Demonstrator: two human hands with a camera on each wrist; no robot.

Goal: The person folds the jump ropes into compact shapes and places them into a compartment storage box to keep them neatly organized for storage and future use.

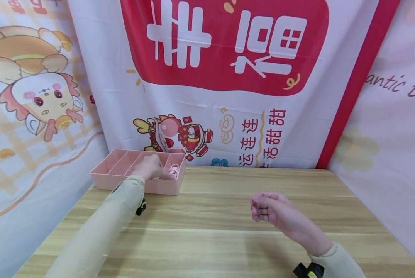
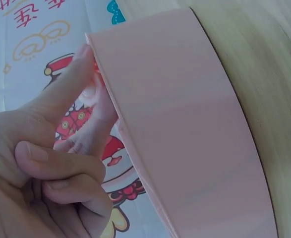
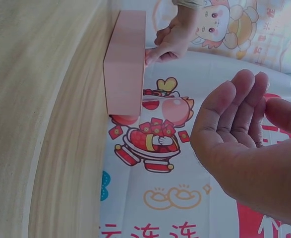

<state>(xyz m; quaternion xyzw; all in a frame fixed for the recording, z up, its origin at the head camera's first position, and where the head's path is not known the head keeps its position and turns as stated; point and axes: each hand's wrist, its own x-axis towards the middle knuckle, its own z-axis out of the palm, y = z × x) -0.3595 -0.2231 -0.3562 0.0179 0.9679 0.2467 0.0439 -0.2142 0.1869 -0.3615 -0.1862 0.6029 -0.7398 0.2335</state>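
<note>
In the head view, my left hand (image 1: 151,168) reaches over the front rim of a pink divided box (image 1: 163,188), into its rightmost compartment. A small pale coiled cable (image 1: 174,170) lies there, right at the fingertips. Up close in the left wrist view, thumb and forefinger stand apart and dip behind the rim, while the other fingers curl toward the palm; the wall hides the fingertips, so I cannot tell whether they pinch the cable. Above the table to the right, my right hand (image 1: 271,208) hovers with loosely bent fingers, holding nothing.
The box stands at the back left of a wooden table (image 1: 207,216), close to the printed cloth walls. A red and white cloth (image 1: 193,100) hangs behind the table. More printed cloth borders the left (image 1: 85,154) and right sides. Each wrist carries a small black device.
</note>
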